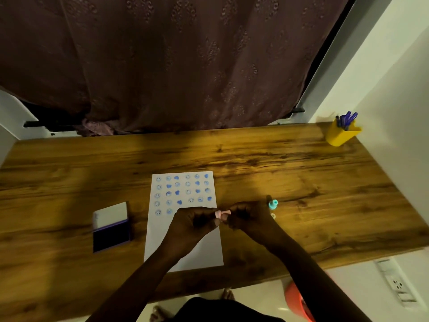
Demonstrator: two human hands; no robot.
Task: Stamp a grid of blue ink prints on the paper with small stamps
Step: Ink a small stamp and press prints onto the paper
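We have a single view, from a wide-angle camera worn on the person's head. It looks forward and steeply down over the wooden desk (255,156), near enough that both forearms reach in from the bottom edge. Its upper half takes in a brown curtain (174,61) behind the desk.

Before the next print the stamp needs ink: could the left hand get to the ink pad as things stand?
Probably yes. The open ink pad lies left of the paper with bare table between; but the left hand shares the pink stamp with the right hand.
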